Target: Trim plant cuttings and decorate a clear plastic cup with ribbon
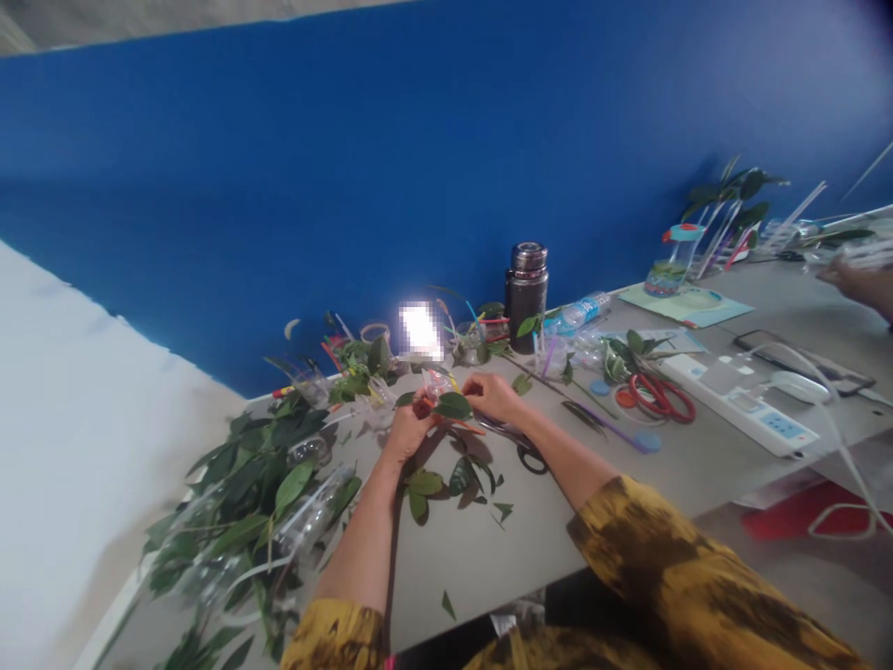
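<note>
My left hand [410, 430] has its fingers closed round the base of a small leafy sprig, whose green leaf [453, 406] sticks out to the right between my hands. Something orange shows at the left fingertips, too small to tell. Just beyond the fingers is a piece of clear plastic [437, 381] with a yellow straw [454, 382] beside it. My right hand [494, 398] is pinched close to the leaf and straw; what its fingers hold is hidden. Under the right wrist lie black-handled scissors [532, 459]. Cut leaves [422, 484] are on the table below my hands.
Leafy branches and plastic bottles [307, 521] crowd the left side. A dark thermos [526, 302] stands by the blue wall. To the right are red-handled scissors [662, 398], a white power strip [743, 405], a phone [802, 361] and another person's hand [861, 277].
</note>
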`<action>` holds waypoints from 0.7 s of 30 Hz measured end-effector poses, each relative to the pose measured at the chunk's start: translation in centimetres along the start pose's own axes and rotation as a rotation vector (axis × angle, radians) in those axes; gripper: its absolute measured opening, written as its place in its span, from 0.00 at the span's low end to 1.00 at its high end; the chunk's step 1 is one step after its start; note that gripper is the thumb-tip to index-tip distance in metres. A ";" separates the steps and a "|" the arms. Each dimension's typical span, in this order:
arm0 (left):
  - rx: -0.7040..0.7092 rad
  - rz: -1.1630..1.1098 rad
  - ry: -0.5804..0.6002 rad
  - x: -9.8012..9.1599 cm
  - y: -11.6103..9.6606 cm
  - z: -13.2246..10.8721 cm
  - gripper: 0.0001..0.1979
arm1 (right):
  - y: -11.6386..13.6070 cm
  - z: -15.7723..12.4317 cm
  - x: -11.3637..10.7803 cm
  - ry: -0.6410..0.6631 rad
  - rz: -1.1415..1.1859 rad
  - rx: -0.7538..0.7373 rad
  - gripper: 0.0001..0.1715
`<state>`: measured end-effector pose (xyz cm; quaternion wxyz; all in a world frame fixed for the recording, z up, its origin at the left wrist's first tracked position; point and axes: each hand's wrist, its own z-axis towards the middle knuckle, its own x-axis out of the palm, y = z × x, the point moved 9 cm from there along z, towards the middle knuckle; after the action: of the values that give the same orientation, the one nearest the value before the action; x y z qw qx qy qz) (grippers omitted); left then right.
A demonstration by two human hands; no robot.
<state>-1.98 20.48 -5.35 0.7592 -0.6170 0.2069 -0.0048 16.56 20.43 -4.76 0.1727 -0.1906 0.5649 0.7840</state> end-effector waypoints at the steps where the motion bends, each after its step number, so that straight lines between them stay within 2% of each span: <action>1: 0.001 0.001 -0.001 0.0 0.1 0.0 0.21 | 0.1 0.0 -0.1 0.003 -0.014 -0.004 0.02; 6: -0.008 -0.030 0.007 -0.1 0.5 0.1 0.26 | 0.7 -0.2 -0.3 0.057 -0.082 -0.032 0.05; 11: -0.040 -0.003 -0.015 -0.3 0.5 -0.2 0.23 | 1.6 -0.7 1.1 0.251 -0.166 -0.058 0.10; 15: -0.051 -0.038 -0.004 -0.1 0.5 -0.1 0.22 | 2.4 -1.4 2.4 0.374 -0.266 -0.104 0.07; 18: -0.053 -0.052 0.010 0.0 0.7 0.1 0.23 | 2.8 -1.6 2.7 0.354 -0.265 -0.122 0.06; 21: -0.038 -0.055 0.028 0.1 0.8 0.2 0.22 | 3.1 -1.6 2.4 0.272 -0.236 -0.134 0.09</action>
<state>-2.00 20.79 -6.12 0.7440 -0.6366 0.2007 -0.0304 13.16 18.06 -3.86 0.1724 -0.3708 0.5034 0.7612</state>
